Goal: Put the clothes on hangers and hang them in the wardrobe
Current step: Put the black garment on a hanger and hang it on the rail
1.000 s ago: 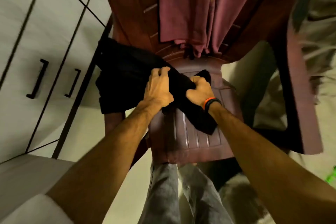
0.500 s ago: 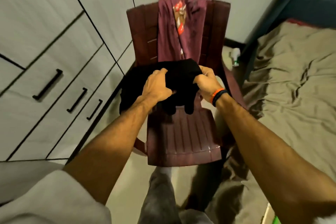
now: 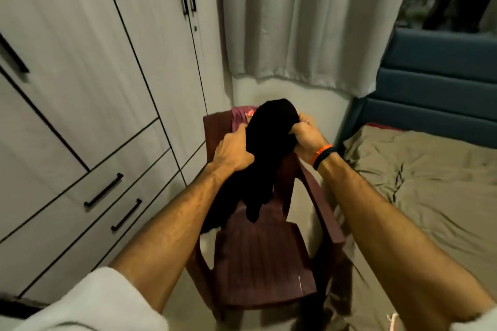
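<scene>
Both hands are gripping a black garment (image 3: 265,148) in the air above a maroon plastic chair (image 3: 265,263); the left hand (image 3: 233,152) is clutching its left side with fingers curled into the cloth, and the right hand (image 3: 305,134) is bunching its upper right edge. Around them, a grey wardrobe (image 3: 88,67) is filling the left side (doors closed, black handles showing), a bed (image 3: 425,183) with a tan sheet is lying to the right against a blue headboard (image 3: 441,72), and a pale curtain (image 3: 304,16) is hanging behind. A maroon cloth (image 3: 239,118) is draping over the chair back, partly hidden by the garment. Two bands, orange and black (image 3: 321,156), are circling the right wrist. Both forearms are reaching forward, converging over the seat.
</scene>
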